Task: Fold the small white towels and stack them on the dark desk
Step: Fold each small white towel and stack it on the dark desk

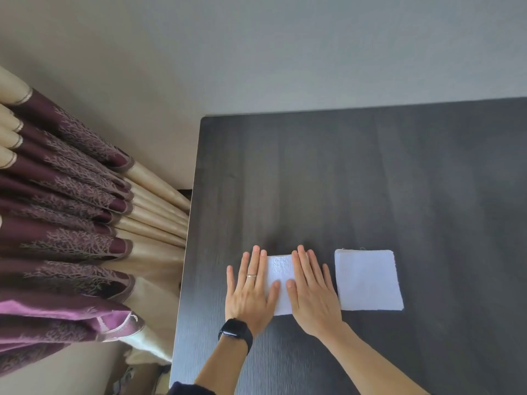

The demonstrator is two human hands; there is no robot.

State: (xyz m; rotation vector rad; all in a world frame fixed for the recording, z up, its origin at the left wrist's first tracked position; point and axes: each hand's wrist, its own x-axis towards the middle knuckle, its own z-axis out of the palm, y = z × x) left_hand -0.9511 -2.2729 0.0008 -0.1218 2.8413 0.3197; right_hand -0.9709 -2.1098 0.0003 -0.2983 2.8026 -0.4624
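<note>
**Both palms flat on a folded towel, second one sitting off to the right**

Closest to the camera, two bare forearms are reaching up from the bottom edge onto the dark desk [370, 172]. The left wrist is wearing a black smartwatch [235, 333], and a thin ring [251, 275] is showing on one finger of that same hand.

Just past that, the left hand [251, 289] and right hand [312, 292] are lying side by side, palms down, fingers stretched out and slightly fanned, nothing pinched or gripped. Both are pressing flat on a small folded white towel [281, 283], which is lying on the desk near its front left part. Only the middle strip of it is peeking out between the hands, with the thumbs nearly meeting over it. The left hand is covering its left edge, and the right one is covering its right edge.

Just beside the right hand, a second white towel [368, 280] is lying flat on the desk as a neat square. It's separate from the first one, not stacked, and nobody's touching it. Can't tell how many layers it has from here.

Further back, the desk is running dark and wood-grained up to a pale wall [285, 52]. Off the left edge, a purple and cream curtain [71, 223] with a branchy pattern is hanging in heavy pleats.
</note>
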